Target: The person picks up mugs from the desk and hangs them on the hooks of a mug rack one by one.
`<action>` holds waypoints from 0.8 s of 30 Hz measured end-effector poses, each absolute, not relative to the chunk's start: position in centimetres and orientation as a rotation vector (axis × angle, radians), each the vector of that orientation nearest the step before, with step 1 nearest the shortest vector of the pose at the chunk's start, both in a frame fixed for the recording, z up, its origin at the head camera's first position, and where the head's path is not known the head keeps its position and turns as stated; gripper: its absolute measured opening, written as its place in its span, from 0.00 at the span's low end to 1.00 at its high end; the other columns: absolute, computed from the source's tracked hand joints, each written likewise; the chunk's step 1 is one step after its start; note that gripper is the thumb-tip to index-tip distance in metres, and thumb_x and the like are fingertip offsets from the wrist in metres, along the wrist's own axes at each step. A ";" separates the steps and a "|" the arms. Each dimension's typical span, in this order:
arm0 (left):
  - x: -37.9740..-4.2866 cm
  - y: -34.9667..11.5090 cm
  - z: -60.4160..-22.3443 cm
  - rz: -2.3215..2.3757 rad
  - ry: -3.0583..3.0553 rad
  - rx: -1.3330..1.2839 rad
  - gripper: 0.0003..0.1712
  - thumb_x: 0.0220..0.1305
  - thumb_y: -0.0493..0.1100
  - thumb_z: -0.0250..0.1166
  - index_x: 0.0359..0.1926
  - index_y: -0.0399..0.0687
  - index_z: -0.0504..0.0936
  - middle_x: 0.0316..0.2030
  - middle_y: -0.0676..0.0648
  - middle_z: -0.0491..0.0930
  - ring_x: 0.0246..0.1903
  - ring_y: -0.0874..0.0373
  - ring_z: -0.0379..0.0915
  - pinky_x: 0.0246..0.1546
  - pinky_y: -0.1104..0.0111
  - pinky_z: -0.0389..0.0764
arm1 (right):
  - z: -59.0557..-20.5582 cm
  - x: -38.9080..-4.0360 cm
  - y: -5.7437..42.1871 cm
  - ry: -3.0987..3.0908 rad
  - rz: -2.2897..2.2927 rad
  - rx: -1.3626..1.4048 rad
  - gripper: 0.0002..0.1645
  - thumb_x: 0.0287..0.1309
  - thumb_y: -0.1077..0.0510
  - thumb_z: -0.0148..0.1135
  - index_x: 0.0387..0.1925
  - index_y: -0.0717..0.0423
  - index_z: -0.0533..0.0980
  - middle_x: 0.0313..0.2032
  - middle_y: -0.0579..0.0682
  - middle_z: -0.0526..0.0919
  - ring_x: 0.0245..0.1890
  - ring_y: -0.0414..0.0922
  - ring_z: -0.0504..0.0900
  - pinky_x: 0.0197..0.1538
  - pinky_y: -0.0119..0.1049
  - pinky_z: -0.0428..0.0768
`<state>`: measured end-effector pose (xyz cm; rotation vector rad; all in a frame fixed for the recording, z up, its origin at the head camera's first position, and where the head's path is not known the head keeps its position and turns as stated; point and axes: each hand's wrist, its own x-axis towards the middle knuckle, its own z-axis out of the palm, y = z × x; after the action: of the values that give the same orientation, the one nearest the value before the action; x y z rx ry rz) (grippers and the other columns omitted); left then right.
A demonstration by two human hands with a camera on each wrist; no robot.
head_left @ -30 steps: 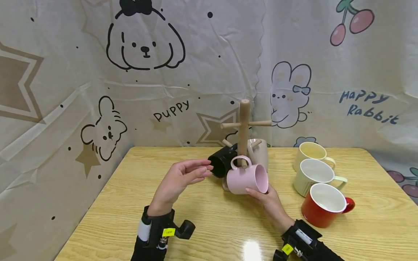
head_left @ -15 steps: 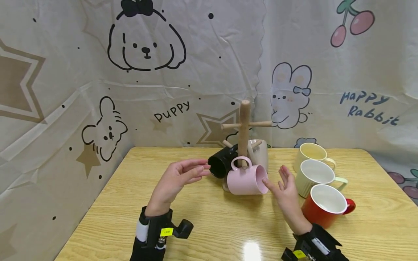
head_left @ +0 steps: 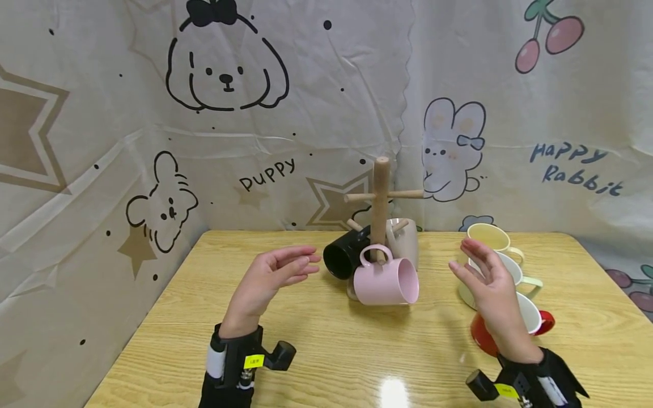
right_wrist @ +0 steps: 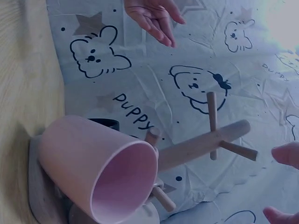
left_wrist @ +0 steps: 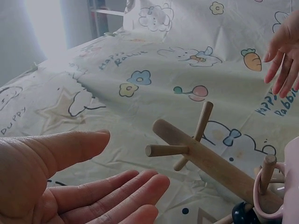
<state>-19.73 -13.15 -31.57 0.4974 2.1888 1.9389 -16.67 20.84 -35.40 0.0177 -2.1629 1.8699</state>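
Empty, loose-fingered right hand (head_left: 494, 297) is hovering at lower right, nearer the upright red mug (head_left: 482, 335) than the likewise empty left hand (head_left: 265, 279).

At seven o'clock in the head view, the black left wristband (head_left: 233, 350) bears a yellow label (head_left: 254, 361), white strip (head_left: 216, 362) and, toward three o'clock, a stubby camera (head_left: 282, 356); the right wristband (head_left: 535, 371), at four o'clock, has its own camera (head_left: 481, 385) toward nine.

Before me the pink mug (head_left: 384, 285) hangs sideways by its handle (head_left: 376, 247) from a low peg (left_wrist: 268, 167) on the upright wooden rack (head_left: 380, 209), mouth rightward, the black mug (head_left: 343, 256) tilted behind-left.
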 end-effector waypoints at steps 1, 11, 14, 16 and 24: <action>-19.7 -13.2 -31.6 1.935 2.193 0.490 0.24 0.64 0.46 0.58 0.57 0.35 0.71 0.54 0.34 0.74 0.46 0.56 0.79 0.50 0.66 0.77 | -35.4 -16.7 21.0 -2.175 1.867 0.018 0.37 0.60 0.57 0.58 0.66 0.61 0.54 0.62 0.50 0.61 0.64 0.38 0.61 0.57 0.16 0.66; -19.8 -13.0 -31.6 1.860 2.262 0.480 0.24 0.64 0.47 0.58 0.56 0.37 0.73 0.51 0.38 0.78 0.42 0.60 0.80 0.47 0.68 0.77 | -35.6 -16.7 21.4 -2.387 1.717 0.077 0.32 0.60 0.51 0.58 0.61 0.62 0.63 0.52 0.36 0.69 0.51 0.23 0.67 0.49 0.12 0.68; -19.8 -13.0 -31.7 1.852 2.262 0.446 0.23 0.63 0.49 0.59 0.56 0.41 0.74 0.50 0.40 0.78 0.41 0.60 0.80 0.47 0.66 0.77 | -35.5 -16.7 21.5 -2.428 1.622 0.099 0.29 0.60 0.50 0.58 0.58 0.61 0.66 0.50 0.36 0.70 0.50 0.23 0.67 0.50 0.12 0.67; -19.8 -13.0 -31.7 1.836 2.276 0.421 0.23 0.62 0.49 0.60 0.55 0.43 0.75 0.50 0.41 0.79 0.41 0.59 0.80 0.48 0.65 0.77 | -35.5 -16.7 21.7 -2.467 1.526 0.102 0.27 0.60 0.49 0.58 0.56 0.60 0.69 0.50 0.38 0.72 0.48 0.22 0.67 0.49 0.12 0.66; -20.0 -13.1 -32.3 1.528 2.685 0.395 0.20 0.62 0.47 0.61 0.53 0.46 0.77 0.42 0.45 0.82 0.38 0.57 0.80 0.44 0.62 0.78 | -35.5 -16.8 22.2 -2.545 1.171 0.190 0.15 0.57 0.52 0.61 0.42 0.56 0.78 0.39 0.50 0.83 0.38 0.18 0.70 0.47 0.22 0.69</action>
<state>-19.96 -13.09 -32.31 0.3955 2.6854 1.5277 -16.77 22.20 -35.46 0.1903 -2.5453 1.1712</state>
